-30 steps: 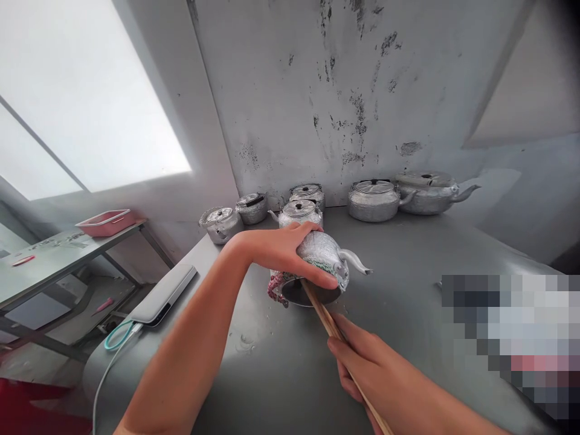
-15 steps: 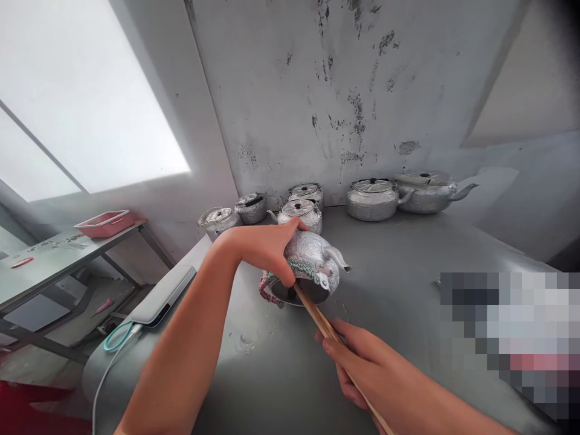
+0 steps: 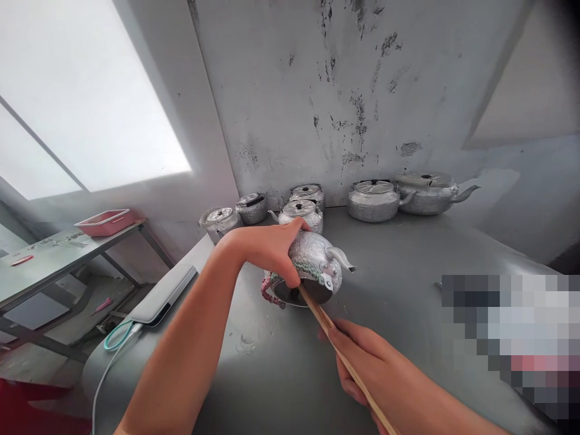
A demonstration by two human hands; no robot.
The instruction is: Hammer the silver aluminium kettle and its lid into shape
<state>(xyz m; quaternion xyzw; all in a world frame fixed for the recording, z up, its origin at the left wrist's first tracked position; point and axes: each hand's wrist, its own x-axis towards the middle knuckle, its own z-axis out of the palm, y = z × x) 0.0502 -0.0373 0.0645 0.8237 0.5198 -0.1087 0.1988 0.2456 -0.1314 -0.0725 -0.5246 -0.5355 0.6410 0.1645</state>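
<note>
A silvery metal kettle [image 3: 312,251] is tipped over on the grey table, its open mouth facing me and its curved spout to the right. My left hand [image 3: 274,251] grips the kettle from the left, thumb at the rim and the other fingers mostly out of sight behind it. A wrapped red and green handle hangs down at the kettle's left. Closed around a long wooden stick [image 3: 347,356] is my right hand [image 3: 362,356]. The stick's far end reaches into the kettle's dark opening, where its tip is hidden.
Several lidded kettles, among them one with a long spout [image 3: 426,193], line the wall behind. At left, a power bank [image 3: 165,296] with a cable lies near the table edge. A pink basket [image 3: 106,223] sits on a side table. The far right is pixelated.
The kettle and both hands have shifted slightly to the right. The stick still reaches into the opening, and both hands keep their hold.
</note>
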